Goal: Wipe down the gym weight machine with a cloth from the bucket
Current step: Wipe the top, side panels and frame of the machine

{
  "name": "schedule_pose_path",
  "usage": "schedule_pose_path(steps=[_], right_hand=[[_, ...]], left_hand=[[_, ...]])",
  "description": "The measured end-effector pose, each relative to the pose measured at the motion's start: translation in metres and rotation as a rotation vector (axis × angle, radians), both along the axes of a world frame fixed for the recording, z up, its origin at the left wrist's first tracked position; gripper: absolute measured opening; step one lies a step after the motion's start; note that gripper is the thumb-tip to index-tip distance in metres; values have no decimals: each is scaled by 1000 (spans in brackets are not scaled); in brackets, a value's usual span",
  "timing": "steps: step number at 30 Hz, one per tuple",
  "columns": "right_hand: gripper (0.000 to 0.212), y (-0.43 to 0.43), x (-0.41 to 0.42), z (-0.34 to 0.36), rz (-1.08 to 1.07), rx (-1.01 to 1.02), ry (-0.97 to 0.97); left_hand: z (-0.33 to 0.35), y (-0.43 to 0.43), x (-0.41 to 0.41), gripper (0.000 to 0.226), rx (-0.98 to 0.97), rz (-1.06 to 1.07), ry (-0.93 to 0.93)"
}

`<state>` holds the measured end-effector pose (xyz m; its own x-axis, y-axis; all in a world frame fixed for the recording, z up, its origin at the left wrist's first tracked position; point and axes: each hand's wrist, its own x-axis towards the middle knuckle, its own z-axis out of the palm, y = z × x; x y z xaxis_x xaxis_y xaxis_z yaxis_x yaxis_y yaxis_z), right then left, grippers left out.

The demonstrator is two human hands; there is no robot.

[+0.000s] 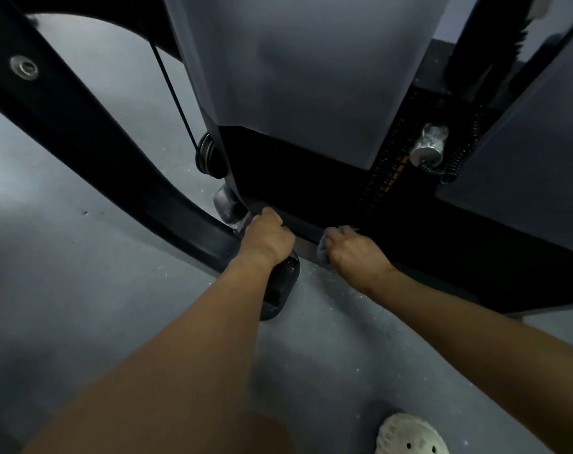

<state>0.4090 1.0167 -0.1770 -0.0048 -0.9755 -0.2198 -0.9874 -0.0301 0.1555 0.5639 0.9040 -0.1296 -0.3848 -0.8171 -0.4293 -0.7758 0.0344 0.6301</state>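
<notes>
Fingers of my right hand grip a grey cloth against the machine's base rail, which runs from ten to four o'clock; my left hand is clenched at ten o'clock.

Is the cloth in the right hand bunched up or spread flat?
Bunched: the grey cloth shows only as a wad at the right hand's closed grip, against the machine's black base rail.

The black metal base bar of the weight machine lies on the grey floor. Both hands touch it, the left hand left of the right hand. A white holey shoe is near, in front of the bar.
</notes>
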Motion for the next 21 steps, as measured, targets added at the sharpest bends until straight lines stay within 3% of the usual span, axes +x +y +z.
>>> schedule_pose_path(steps=[5, 10, 15, 18, 21], right_hand=[[50, -53, 36, 0, 73, -38, -51], [61, -113, 61, -9, 37, -92, -277], [31, -139, 83, -3, -77, -180, -539], [37, -131, 79, 2, -50, -225, -516], [37, -132, 74, 15, 42, -314, -543]], left_hand=[[-4, -14, 7, 24, 23, 105, 30], [-4, -35, 12, 30, 8, 231, 100], [-4, -58, 21, 26, -78, 327, 132], [-3, -63, 25, 16, -123, 407, 142], [3, -63, 20, 23, -116, 453, 181]])
